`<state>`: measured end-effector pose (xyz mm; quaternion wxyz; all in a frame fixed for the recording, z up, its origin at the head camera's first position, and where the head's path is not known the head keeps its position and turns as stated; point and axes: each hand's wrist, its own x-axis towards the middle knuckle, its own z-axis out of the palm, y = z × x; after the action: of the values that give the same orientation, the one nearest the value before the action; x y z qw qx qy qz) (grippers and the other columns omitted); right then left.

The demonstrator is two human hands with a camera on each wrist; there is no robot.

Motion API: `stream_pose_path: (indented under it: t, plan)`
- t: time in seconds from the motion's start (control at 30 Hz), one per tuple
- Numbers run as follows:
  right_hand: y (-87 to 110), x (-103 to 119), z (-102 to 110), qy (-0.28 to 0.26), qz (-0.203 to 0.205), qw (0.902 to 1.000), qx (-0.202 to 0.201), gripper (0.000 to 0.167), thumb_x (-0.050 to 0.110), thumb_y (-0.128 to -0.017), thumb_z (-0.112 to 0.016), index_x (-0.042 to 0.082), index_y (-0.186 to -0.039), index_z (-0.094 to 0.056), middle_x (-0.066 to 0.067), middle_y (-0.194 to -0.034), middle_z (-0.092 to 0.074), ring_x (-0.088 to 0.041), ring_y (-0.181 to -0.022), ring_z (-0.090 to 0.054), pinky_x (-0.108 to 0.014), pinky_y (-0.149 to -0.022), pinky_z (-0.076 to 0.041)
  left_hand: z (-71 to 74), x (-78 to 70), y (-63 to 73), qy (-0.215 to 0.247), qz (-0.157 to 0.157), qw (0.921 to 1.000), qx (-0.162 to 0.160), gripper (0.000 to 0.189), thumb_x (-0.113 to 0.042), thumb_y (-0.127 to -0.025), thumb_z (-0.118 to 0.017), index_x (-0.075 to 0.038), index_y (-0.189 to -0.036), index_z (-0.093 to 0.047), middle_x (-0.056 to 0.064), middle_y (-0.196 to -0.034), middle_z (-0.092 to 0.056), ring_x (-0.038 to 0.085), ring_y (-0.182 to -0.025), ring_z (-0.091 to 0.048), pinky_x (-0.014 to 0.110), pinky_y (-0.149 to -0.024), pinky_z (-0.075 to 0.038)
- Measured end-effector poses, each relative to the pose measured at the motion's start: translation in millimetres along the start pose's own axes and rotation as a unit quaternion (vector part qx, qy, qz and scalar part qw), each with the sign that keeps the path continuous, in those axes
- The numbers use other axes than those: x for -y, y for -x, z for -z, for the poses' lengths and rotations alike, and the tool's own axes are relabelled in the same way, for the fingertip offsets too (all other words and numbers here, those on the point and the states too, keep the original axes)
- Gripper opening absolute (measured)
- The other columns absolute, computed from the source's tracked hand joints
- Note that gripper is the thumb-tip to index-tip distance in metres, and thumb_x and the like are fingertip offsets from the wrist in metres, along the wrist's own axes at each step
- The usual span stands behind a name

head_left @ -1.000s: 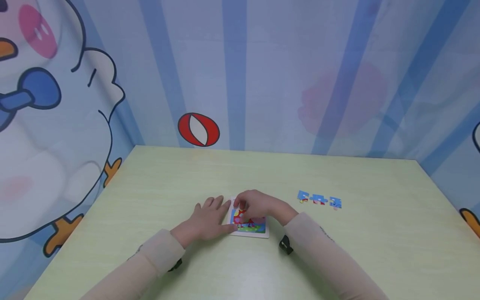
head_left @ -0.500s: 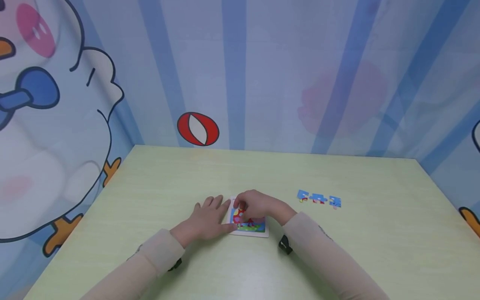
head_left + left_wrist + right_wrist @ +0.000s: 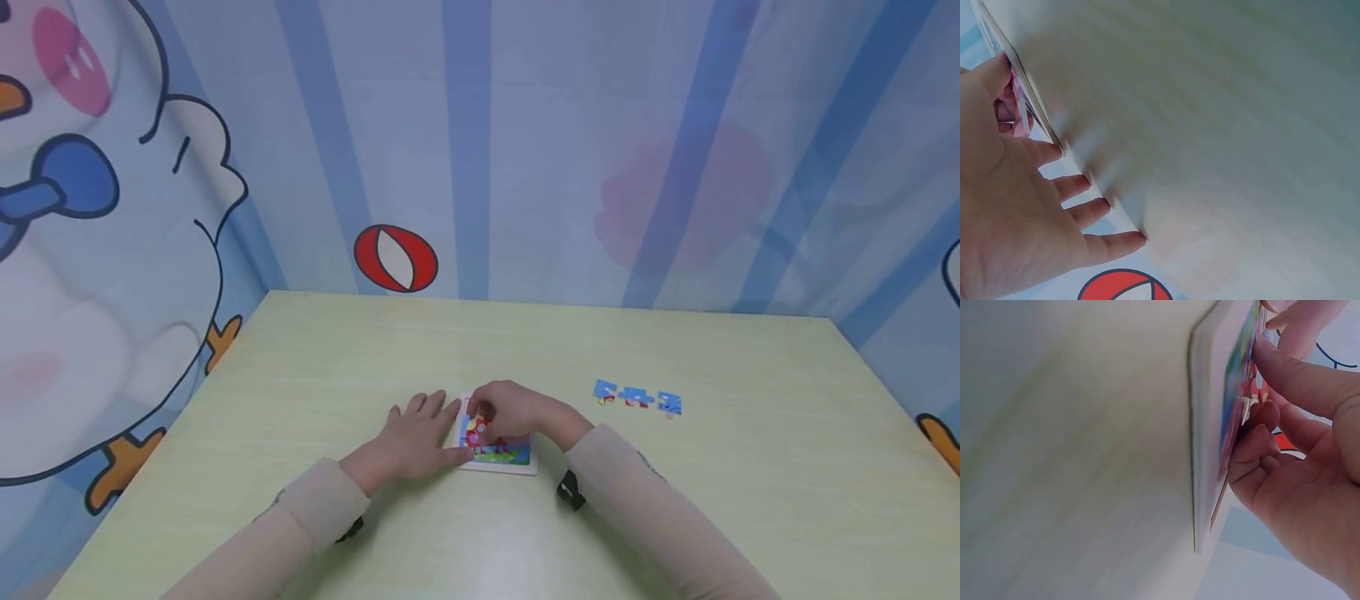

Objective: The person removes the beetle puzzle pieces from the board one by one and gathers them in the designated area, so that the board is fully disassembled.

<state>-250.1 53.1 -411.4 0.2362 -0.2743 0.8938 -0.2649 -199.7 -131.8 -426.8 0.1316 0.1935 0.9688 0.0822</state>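
Note:
A small jigsaw puzzle in a white-rimmed tray (image 3: 498,469) lies on the table, showing a red, blue and green picture. My left hand (image 3: 414,442) rests beside it with fingers spread, the thumb over its lower left edge. Over the upper left of the puzzle, my right hand (image 3: 517,410) pinches a puzzle piece (image 3: 1259,387) between thumb and index finger. That piece, red with a little yellow, stands tilted close over the picture. The right hand's other fingers curl in against the puzzle and hide much of its upper part.
Three loose blue puzzle pieces (image 3: 637,397) lie in a row to the right, beyond the right forearm. The pale table (image 3: 375,333) ends at a blue striped backdrop (image 3: 540,167) with cartoon figures. Black straps show under both sleeves.
The puzzle piece in my right fingers has turned slightly, showing a little more of its yellow patch. Both hands, the tray and the loose pieces keep their places.

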Motion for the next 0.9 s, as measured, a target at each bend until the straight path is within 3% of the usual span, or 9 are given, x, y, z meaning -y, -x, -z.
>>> stream_pose_path:
  t: [0.23,0.5,0.9]
  plan:
    - [0.9,-1.8,0.6,-0.018,0.003,0.9998,0.005,0.025,0.006,-0.083,-0.074,0.013,-0.104,-0.062,0.000,-0.096,-0.060,-0.017,-0.091,-0.054,-0.036,-0.088,-0.048,0.5,0.0,-0.1,0.002,-0.002,1.0000,0.002,0.082,-0.059,-0.089,-0.055,-0.013,-0.152,-0.031,0.015,-0.155,-0.027,0.038,-0.140,-0.024,0.070,-0.104,-0.024]
    - [3.6,-2.8,1.1,-0.033,0.014,0.9994,-0.001,0.013,0.010,-0.091,-0.065,0.018,-0.101,-0.063,0.000,-0.098,-0.061,-0.017,-0.092,-0.054,-0.039,-0.091,-0.046,2.8,-2.4,3.1,0.002,-0.002,1.0000,0.002,0.081,-0.060,-0.090,-0.053,-0.011,-0.151,-0.031,0.016,-0.155,-0.027,0.039,-0.140,-0.024,0.070,-0.104,-0.024]
    - [4.4,-4.4,2.5,-0.038,0.025,0.9990,0.000,0.013,0.010,-0.097,-0.057,0.018,-0.104,-0.064,0.000,-0.096,-0.060,-0.016,-0.085,-0.055,-0.033,-0.082,-0.047,1.3,-0.9,0.9,0.000,0.000,1.0000,0.002,0.081,-0.060,-0.090,-0.053,-0.012,-0.151,-0.032,0.015,-0.155,-0.027,0.039,-0.140,-0.024,0.070,-0.104,-0.024]
